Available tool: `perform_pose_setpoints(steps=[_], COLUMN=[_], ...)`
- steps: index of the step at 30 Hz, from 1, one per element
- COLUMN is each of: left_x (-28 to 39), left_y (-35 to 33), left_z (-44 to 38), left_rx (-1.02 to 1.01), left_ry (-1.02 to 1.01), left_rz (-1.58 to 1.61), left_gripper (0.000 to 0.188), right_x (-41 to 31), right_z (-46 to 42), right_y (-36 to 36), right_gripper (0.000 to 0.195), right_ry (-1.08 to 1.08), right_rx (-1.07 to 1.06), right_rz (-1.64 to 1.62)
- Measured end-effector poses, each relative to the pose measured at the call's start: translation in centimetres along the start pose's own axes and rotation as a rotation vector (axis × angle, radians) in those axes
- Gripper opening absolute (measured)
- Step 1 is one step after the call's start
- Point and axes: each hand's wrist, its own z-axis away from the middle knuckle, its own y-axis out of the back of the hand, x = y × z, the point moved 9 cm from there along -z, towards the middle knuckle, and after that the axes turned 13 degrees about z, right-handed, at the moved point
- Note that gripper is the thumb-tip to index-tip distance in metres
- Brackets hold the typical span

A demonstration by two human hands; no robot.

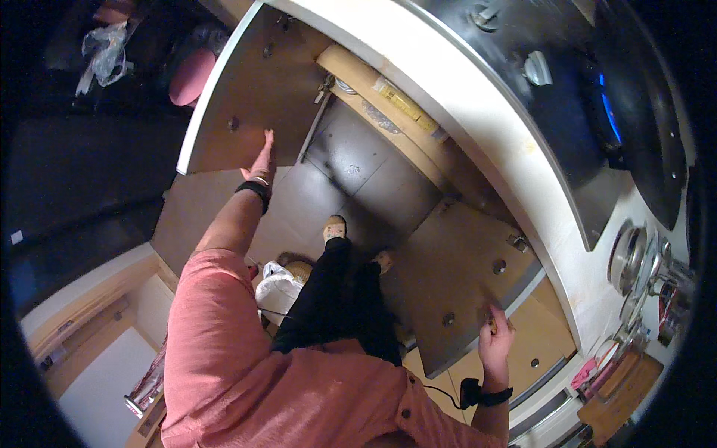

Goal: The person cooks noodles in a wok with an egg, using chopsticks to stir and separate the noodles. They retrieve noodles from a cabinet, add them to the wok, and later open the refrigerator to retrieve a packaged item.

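Observation:
My left hand [262,155] is stretched out with its fingers straight, in front of the brown left cabinet door [255,106]. Whether the palm touches that door is unclear. Near the outer edge of the right cabinet door [448,269], my right hand [496,339] has bent fingers. A small dark patch shows at them, too unclear to name. Both doors stand swung out from beneath the white countertop [476,106]. Between them, a wooden shelf edge [392,120] and a yellow printed strip [408,106] show inside the cabinet.
A glass cooktop [554,123] with knobs is on the counter at right. Steel pots [626,260] and a wooden board [622,392] are farther along. A white bag [277,288] lies by my legs on the tiled floor [302,196]. A pink round object [192,77] is behind the left door.

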Motion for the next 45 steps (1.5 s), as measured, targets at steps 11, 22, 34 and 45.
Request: perform_pose_setpoints(steps=[11, 22, 34, 45], left_x=[-7.2, -15.0, -15.7, -7.0], left_y=[17.3, 32.0, 32.8, 28.3], left_z=[-6.4, -21.3, -12.1, -5.5], left_rx=[1.133, 1.342, 1.656, 0.797], left_ry=[0.032, 0.095, 0.504, -0.257], left_rz=[1.445, 2.249, 1.306, 1.654], left_gripper=[0.029, 0.040, 0.035, 0.020], right_x=[1.0, 12.9, 6.1, -0.6], right_z=[0.8, 7.5, 3.3, 0.2], right_y=[-0.6, -3.8, -1.5, -0.7], right_gripper=[0.027, 0.043, 0.023, 0.021], right_ry=[0.118, -1.146, -0.137, -0.097], right_rx=[0.103, -0.116, 0.125, -0.021], right_rz=[0.008, -0.625, -0.001, 0.005])
